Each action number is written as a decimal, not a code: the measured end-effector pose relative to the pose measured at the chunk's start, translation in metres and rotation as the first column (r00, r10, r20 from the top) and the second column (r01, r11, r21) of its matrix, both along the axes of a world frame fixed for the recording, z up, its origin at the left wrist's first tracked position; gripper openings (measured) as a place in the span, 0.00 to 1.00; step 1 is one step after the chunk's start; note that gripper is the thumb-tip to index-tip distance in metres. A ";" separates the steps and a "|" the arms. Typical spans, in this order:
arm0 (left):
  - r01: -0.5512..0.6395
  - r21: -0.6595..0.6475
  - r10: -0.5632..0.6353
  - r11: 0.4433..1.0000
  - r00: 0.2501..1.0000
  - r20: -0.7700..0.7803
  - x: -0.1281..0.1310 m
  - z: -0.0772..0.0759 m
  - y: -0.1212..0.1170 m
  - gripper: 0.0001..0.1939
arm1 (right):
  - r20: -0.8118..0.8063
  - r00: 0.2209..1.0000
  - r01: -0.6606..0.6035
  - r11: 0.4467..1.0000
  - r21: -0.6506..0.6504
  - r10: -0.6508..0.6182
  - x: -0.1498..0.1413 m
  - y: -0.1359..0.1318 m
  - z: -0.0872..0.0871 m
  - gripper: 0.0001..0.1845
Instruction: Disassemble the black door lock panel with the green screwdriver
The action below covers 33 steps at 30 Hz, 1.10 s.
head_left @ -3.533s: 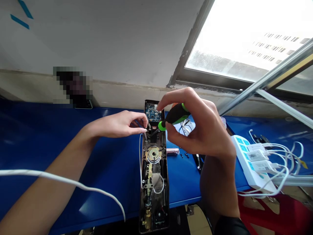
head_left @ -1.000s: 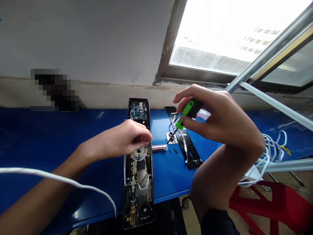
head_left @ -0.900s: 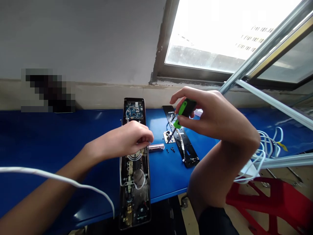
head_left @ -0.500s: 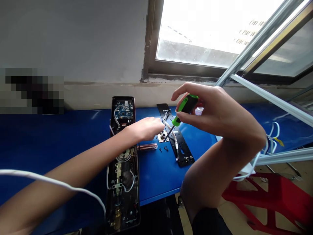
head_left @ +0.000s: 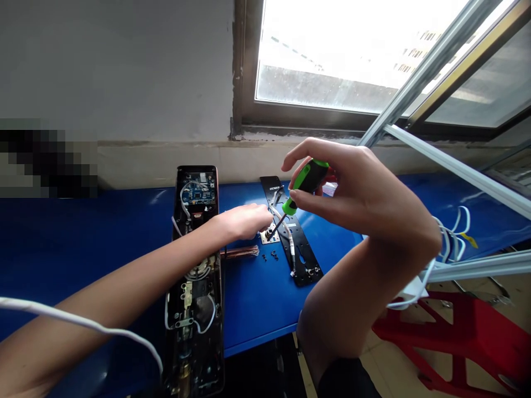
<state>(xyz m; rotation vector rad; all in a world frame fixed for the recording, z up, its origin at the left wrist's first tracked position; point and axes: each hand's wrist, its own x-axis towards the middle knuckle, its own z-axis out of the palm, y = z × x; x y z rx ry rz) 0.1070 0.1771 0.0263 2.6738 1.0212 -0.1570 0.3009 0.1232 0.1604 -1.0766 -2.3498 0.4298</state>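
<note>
A white cable (head_left: 83,326) runs across the left forearm above a blue workbench (head_left: 257,323), where an opened door lock (head_left: 193,309) lies on its back, its circuit board (head_left: 198,194) and inner metal fittings exposed, with wires looping through the dark casing. The left hand (head_left: 243,221), fingers stretched out and loosely together, reaches just beside a small steel bracket (head_left: 267,236); whether it holds anything cannot be told. A copper-coloured tube (head_left: 240,252) and a few tiny screws (head_left: 274,255) lie on the bench nearby. The bracket sits at the edge of a slotted black mounting plate (head_left: 301,265) threaded with white wire (head_left: 290,243). The right hand (head_left: 352,193) pinches a green-handled screwdriver (head_left: 307,178) between thumb and fingers, shaft angled down, tip at the bracket. A red stool (head_left: 452,337) stands at far right.
</note>
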 end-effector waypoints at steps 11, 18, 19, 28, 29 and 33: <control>-0.151 0.062 0.117 0.987 0.916 0.383 -0.092 0.065 -0.041 0.12 | -0.123 0.978 -0.161 0.985 0.059 0.167 -0.019 0.005 -0.004 0.22; -0.347 0.028 0.304 0.938 0.857 0.415 -0.152 0.056 -0.053 0.15 | -0.388 0.911 -0.061 0.975 0.212 0.142 -0.057 0.002 -0.009 0.15; -0.352 0.009 0.318 0.936 0.857 0.405 -0.155 0.054 -0.053 0.15 | -0.375 0.915 -0.068 0.973 0.221 0.149 -0.062 0.002 -0.010 0.15; -0.258 -0.094 0.275 0.961 0.898 0.345 -0.154 0.044 -0.061 0.11 | -0.236 0.939 -0.160 0.925 0.345 0.251 -0.094 0.014 -0.019 0.13; -0.253 -0.098 0.272 0.962 0.899 0.344 -0.154 0.044 -0.061 0.11 | -0.224 0.937 -0.175 0.916 0.360 0.267 -0.096 0.015 -0.020 0.13; -0.263 -0.098 0.281 0.960 0.894 0.350 -0.155 0.044 -0.060 0.12 | -0.185 0.942 -0.192 0.903 0.384 0.278 -0.100 0.016 -0.023 0.12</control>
